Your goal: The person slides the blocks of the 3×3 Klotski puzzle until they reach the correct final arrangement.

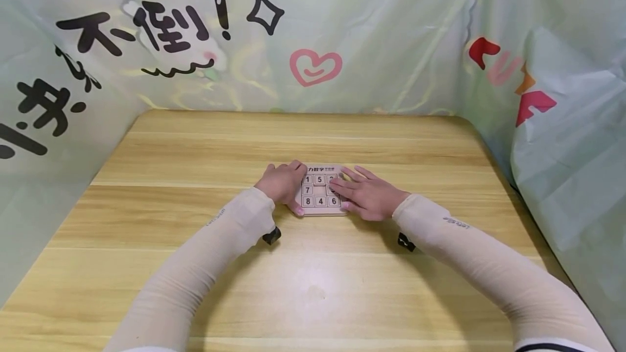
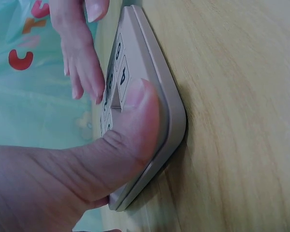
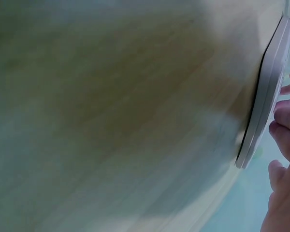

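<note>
Number puzzle (image 1: 320, 190): flat on wooden table (image 1: 313, 287)
Left hand (image 1: 282, 183): fingers gripping puzzle's left side
Right hand (image 1: 369, 195): fingers straight, over right-column tiles (image 1: 333, 201)

Lies flat on the tabletop (image 1: 313, 287) as a pale pinkish, round-cornered sliding number puzzle (image 1: 320, 190). Bears dark lettering along its far edge. Shows 1 and 5 in the far row, 7 at middle left, and 8, 4, 6 nearest. Leaves the centre slot vacant.
</note>
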`<action>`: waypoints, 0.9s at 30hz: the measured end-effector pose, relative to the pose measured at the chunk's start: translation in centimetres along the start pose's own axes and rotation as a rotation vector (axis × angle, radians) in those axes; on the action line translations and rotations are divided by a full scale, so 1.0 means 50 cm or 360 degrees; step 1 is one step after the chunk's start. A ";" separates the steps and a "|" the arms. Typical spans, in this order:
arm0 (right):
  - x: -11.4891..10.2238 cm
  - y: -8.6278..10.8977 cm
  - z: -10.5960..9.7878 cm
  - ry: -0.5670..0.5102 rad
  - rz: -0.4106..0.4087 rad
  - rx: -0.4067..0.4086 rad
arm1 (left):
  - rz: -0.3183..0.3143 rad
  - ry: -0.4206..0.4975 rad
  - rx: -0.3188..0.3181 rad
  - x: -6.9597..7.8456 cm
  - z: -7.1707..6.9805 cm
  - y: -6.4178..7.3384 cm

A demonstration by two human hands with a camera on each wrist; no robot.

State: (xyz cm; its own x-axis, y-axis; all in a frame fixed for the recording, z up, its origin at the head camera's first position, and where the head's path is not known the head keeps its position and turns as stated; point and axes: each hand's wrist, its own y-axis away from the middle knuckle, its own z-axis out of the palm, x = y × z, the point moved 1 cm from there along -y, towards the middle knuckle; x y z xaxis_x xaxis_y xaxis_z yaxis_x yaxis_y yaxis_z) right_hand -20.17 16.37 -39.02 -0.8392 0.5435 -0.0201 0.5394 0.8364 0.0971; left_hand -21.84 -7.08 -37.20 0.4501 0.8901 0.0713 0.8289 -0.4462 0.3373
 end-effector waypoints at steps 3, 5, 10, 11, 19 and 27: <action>-0.001 -0.013 0.001 -0.0020 -0.0007 0.0033 | 0.0001 -0.0003 -0.0001 0.001 0.000 0.000; -0.002 -0.022 0.003 -0.0029 -0.0010 0.0046 | 0.0002 -0.0003 -0.0003 0.002 0.000 -0.001; -0.002 -0.040 0.001 -0.0046 0.0000 0.0044 | 0.0012 -0.0013 0.0001 0.004 0.002 -0.003; -0.002 -0.043 0.000 -0.0045 0.0003 0.0037 | 0.0013 -0.0016 0.0003 0.005 0.001 -0.003; 0.000 -0.057 -0.001 -0.0042 0.0056 -0.0050 | 0.0017 0.0002 0.0033 0.003 0.002 -0.001; 0.003 -0.064 0.003 -0.0069 0.0075 -0.0072 | 0.0005 0.0044 0.0035 -0.001 0.002 0.001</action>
State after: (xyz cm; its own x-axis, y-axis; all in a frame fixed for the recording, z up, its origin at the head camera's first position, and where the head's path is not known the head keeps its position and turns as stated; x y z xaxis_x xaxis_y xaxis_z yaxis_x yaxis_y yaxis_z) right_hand -22.02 13.80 -39.50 -0.8085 0.5857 -0.0578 0.5738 0.8062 0.1440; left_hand -21.81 -7.17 -37.28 0.4437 0.8908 0.0982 0.8348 -0.4507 0.3164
